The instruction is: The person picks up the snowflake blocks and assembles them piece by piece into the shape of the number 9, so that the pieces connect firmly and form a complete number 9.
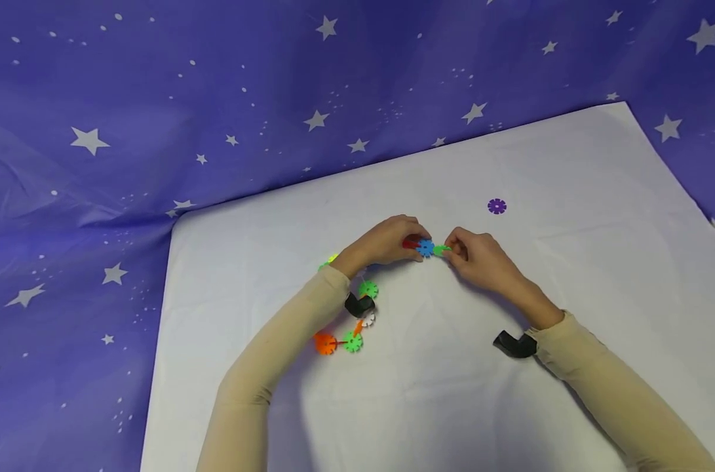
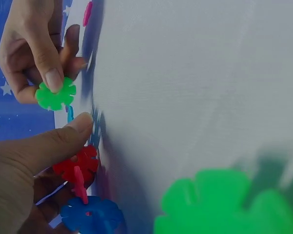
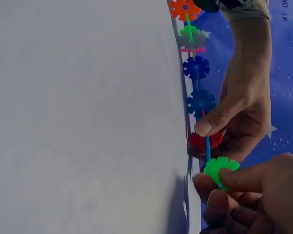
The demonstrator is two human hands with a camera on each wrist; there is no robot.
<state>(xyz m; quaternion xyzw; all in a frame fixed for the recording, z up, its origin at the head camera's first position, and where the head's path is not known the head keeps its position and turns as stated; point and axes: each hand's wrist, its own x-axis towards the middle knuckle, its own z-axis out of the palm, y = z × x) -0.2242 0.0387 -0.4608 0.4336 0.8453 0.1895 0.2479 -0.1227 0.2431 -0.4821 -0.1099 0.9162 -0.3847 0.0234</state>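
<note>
My left hand (image 1: pixel 389 241) holds the red notched disc (image 2: pixel 83 163) of a chain of plastic snowflake discs, thumb on one side and fingers behind. A light blue disc (image 1: pixel 425 248) joins onto the red one, edge-on in both wrist views. My right hand (image 1: pixel 481 259) pinches a green snowflake disc (image 3: pixel 219 170) between thumb and fingers, and that disc meets the light blue one. How deep their slots sit together I cannot tell. Behind the red disc, the chain runs on through pink and dark blue discs (image 3: pixel 196 67) toward the left forearm, which hides part of it.
On the white tabletop (image 1: pixel 440 393), the chain's other discs curve under the left forearm, with a green disc (image 1: pixel 353 341) and an orange disc (image 1: pixel 325 343) showing. One loose purple disc (image 1: pixel 497 206) lies beyond the right hand. A blue star-patterned cloth (image 1: pixel 263 85) hangs behind the table.
</note>
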